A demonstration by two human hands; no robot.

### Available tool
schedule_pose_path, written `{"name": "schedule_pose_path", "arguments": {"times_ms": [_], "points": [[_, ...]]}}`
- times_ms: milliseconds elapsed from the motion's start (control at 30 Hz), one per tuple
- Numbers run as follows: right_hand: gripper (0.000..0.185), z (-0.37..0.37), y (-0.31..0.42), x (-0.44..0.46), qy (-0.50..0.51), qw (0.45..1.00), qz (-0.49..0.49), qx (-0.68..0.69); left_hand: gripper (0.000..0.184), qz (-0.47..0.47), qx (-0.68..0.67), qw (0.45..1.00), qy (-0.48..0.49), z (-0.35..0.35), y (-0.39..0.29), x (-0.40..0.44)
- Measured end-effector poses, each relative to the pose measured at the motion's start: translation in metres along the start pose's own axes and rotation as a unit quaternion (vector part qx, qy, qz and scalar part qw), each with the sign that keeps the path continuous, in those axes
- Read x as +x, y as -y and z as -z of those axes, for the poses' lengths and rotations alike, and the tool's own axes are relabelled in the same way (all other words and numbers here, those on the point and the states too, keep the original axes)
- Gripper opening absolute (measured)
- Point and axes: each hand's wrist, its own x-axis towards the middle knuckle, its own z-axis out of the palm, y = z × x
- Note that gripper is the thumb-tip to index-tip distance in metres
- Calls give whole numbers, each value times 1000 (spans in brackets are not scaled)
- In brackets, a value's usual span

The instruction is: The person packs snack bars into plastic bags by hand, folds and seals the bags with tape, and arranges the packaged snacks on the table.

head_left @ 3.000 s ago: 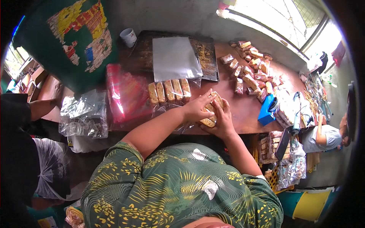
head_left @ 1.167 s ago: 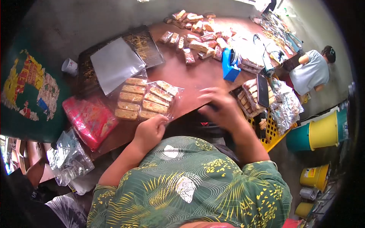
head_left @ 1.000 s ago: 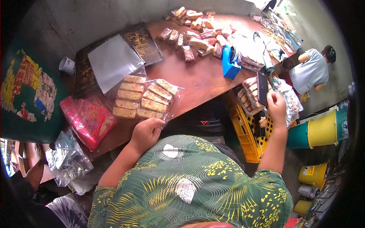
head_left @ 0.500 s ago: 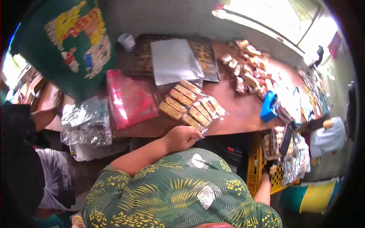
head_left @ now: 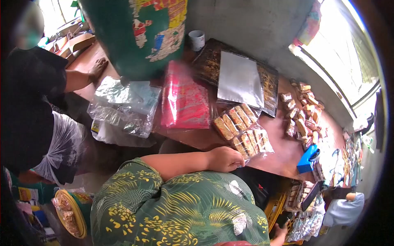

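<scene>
At the near right, the right hand [head_left: 281, 230] reaches down beside the yellow crate [head_left: 274, 210]; whether its fingers are apart or closed on something I cannot tell. It is best to feel for the inside of the crate with care there, since a dark flat object [head_left: 310, 197] leans by the packed bars [head_left: 293, 195] and a careless wrist could knock it. At the table's near edge, the left hand [head_left: 225, 159] has its fingertips together, pinching the near corner of the clear film [head_left: 266, 148]. That light pinch at the corner suits the job: a firm tug would likely skew the bars [head_left: 246, 142], which lie in two slanting rows on the table [head_left: 201, 140], under and around the film. Pressing on the bars themselves could crumble them. To their left lies the pink packet [head_left: 184, 107]; to the right, the blue dispenser [head_left: 306, 160] stands clear of the film's loose edge. Farther back, the pale sheet [head_left: 240, 80] rests on the dark tray [head_left: 269, 88], near enough that the rows are best not pushed that way.
</scene>
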Motion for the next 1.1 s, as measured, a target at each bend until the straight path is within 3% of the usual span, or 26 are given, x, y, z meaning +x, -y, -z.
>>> {"name": "schedule_pose_path", "arguments": {"times_ms": [67,167,233,300,367,467,600,700,733,800,833,900,933,967,1100], "points": [[69,39,-19,-12,-32,999,-18,12,19,-4,-15,1000,-1,3,-1,0],[73,116,-51,-44,-109,993,-36,37,18,119,-103,988,0,7,-11,-2],[76,172,-53,-77,-183,980,-19,76,19,132,-118,984,-3,15,-24,3],[75,232,16,-140,-251,953,40,167,22,128,-120,985,2,20,-39,10],[66,247,56,-158,-246,905,111,330,29,97,-149,983,40,27,-58,26],[60,204,154,-134,-207,759,268,556,41,36,-211,976,31,11,-80,45],[52,137,304,-143,23,485,483,728,50,19,-302,953,35,-5,-91,41],[52,136,352,-180,102,509,560,645,54,113,-216,970,3,30,-100,21],[53,138,364,-180,74,523,597,604,53,139,-236,962,-14,38,-98,9],[52,155,369,-168,40,549,666,504,51,146,-213,962,-93,62,-100,-18],[52,160,370,-161,20,559,694,454,50,153,-210,947,-187,73,-102,-29],[46,158,367,-151,7,576,647,499,47,204,-241,873,-372,97,-106,-54],[41,150,363,-133,-19,583,627,516,45,246,-273,808,-460,116,-106,-67],[37,140,358,-110,-45,590,608,530,42,261,-226,767,-542,141,-103,-78],[24,107,329,-48,-8,644,469,604,47,258,-75,655,-707,248,-95,-130]]}}
